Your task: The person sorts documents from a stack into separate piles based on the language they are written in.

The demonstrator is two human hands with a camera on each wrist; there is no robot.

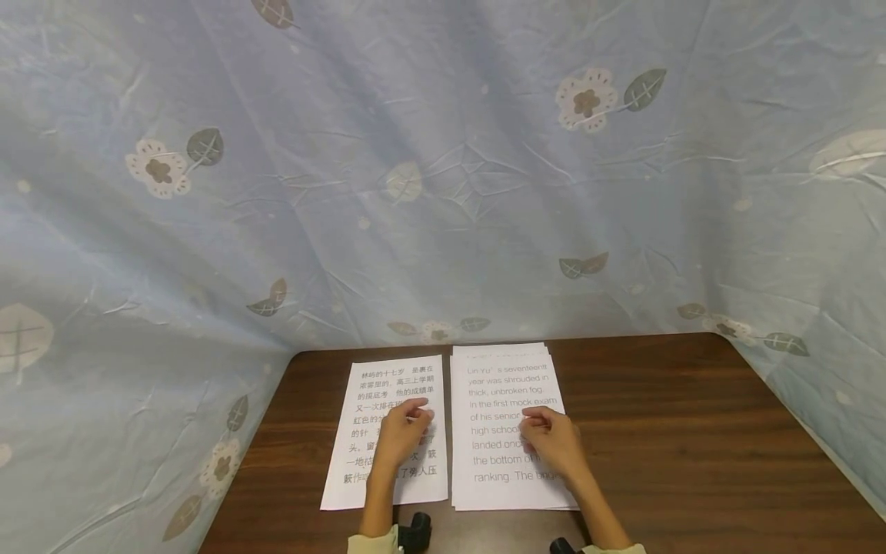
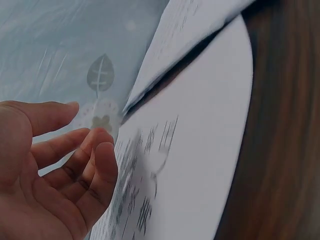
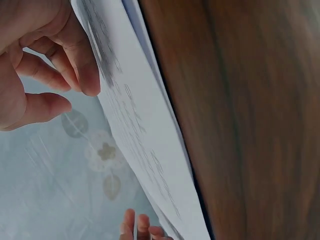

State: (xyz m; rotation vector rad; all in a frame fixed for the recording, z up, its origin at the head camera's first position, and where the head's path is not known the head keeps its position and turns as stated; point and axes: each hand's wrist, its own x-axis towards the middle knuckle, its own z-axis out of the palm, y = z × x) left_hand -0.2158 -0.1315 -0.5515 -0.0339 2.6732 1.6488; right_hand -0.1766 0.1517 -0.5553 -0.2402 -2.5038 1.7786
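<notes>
A printed sheet with Chinese text (image 1: pixel 388 388) lies on the left of the table. Beside it, across a narrow gap, lies a stack of sheets with English text (image 1: pixel 501 396), its edges slightly uneven. My left hand (image 1: pixel 404 432) hovers over the Chinese page, covering some of its lines. In the left wrist view its fingers (image 2: pixel 105 157) are loosely bent, with nothing between them and the thumb. Over the right part of the English stack is my right hand (image 1: pixel 554 442). The right wrist view shows its thumb and fingers (image 3: pixel 86 72) apart and relaxed, fingertips near the paper, holding nothing.
The dark brown wooden table (image 1: pixel 657 431) extends to the right of the papers. A pale blue curtain (image 1: pixel 443 269) with flowers and leaves hangs behind the table and along both sides. Black wrist devices (image 1: pixel 415 532) sit near the sleeve cuffs.
</notes>
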